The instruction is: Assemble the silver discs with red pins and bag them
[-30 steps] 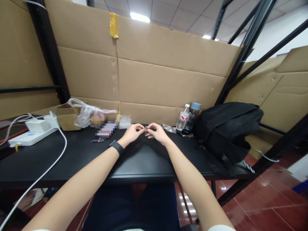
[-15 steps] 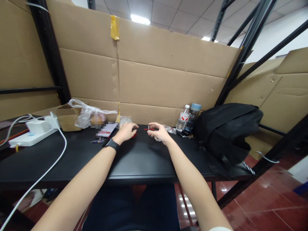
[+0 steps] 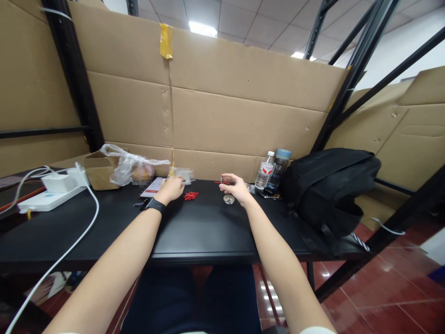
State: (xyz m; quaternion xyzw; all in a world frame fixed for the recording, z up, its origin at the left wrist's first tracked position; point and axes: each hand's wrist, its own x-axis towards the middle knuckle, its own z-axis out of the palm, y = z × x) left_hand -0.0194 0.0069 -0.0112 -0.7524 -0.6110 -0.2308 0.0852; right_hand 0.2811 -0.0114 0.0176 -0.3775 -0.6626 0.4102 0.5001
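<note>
My right hand (image 3: 237,189) pinches a thin clear disc (image 3: 221,179) between thumb and fingers, held upright and seen nearly edge-on. Below it, a small round clear case (image 3: 228,199) lies on the black table. Behind the fingers a thin red stick (image 3: 217,182) is partly hidden. My left hand (image 3: 172,189), wearing a black watch, hovers palm down with bent fingers and a gap at the thumb; nothing shows in it. It is beside a clear plastic bag (image 3: 186,175) and a phone (image 3: 153,188). A pile of small red pieces (image 3: 191,196) lies to its right.
A water bottle (image 3: 264,170), a dark bottle with a blue lid (image 3: 280,167) and a black backpack (image 3: 328,199) stand at the right. On the left are a cardboard box (image 3: 100,171), a tied plastic bag (image 3: 127,168) and a power strip (image 3: 50,198) with a white cable. Cardboard walls the back.
My left hand has moved left, uncovering the pile of red pieces. My right hand has shifted slightly right and up with the disc, so more of the clear case shows.
</note>
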